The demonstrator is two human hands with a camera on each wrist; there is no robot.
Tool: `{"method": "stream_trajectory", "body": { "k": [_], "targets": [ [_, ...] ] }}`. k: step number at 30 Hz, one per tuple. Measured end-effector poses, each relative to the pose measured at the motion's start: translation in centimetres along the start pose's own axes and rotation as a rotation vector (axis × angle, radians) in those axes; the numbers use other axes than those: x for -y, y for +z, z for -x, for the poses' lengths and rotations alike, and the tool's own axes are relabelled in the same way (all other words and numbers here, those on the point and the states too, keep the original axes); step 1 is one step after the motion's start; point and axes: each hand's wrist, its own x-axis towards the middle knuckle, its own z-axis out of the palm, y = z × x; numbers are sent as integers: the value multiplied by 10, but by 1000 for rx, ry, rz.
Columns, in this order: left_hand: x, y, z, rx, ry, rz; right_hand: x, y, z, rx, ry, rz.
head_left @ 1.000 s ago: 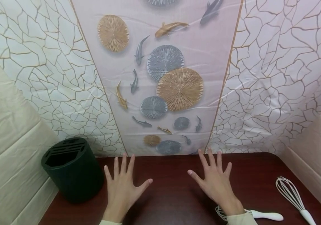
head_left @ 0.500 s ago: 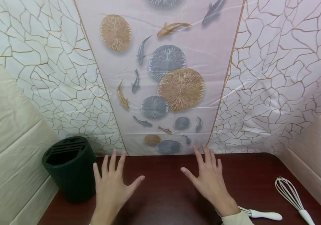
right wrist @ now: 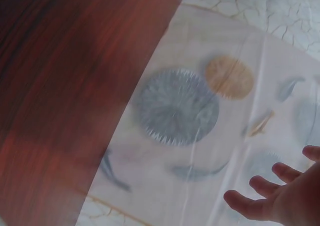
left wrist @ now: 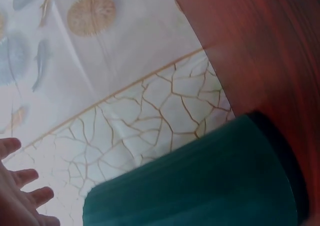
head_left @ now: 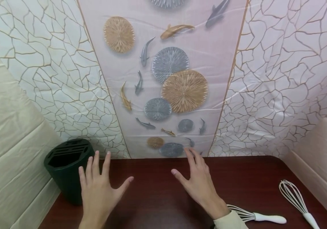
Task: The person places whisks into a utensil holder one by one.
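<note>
My left hand (head_left: 99,189) is held over the left side of the table with fingers spread and nothing in it. It overlaps the right side of a dark green knife block (head_left: 67,171), round with slots and a wide opening on top. In the left wrist view the block's green side (left wrist: 200,181) lies just beyond the fingers (left wrist: 40,196). My right hand (head_left: 199,184) hovers near the middle, fingers extended and thumb apart, holding nothing. Beside its wrist lies a whisk (head_left: 269,218) with a white handle, its wire end partly behind the sleeve.
A second white-handled whisk (head_left: 295,198) lies near the right edge of the dark red-brown table (head_left: 157,197). Behind the table hangs a patterned cloth (head_left: 184,90) with fish and round leaves. Beige padded panels (head_left: 9,143) stand on both sides.
Both hands have moved to the left, the left one coming in front of the green knife block. More of the nearer whisk's wires shows now. The block and whisks stay where they were.
</note>
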Motion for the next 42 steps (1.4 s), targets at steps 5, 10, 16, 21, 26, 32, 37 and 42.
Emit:
{"method": "stream_trajectory", "body": {
  "k": [5,10,16,21,26,32,37,42],
  "targets": [
    [12,-6,2,-30,-10,5,15,8,-1,33,-2,-61],
    [25,-12,2,-100,-13,-10,24,18,0,49,-56,-82],
    [43,-22,2,-195,-50,4,36,32,2,93,-77,-149],
    [59,-28,2,-212,-115,16,48,42,3,150,-68,-213],
    [76,-33,2,-178,-219,41,57,53,7,169,-84,-244],
    [91,-38,2,-114,-466,105,68,68,16,206,-95,-259],
    [101,-37,-2,-89,-654,248,72,79,24,253,-83,-292],
    [115,-36,-12,-102,-750,394,78,89,25,278,-94,-327]
  ]
}}
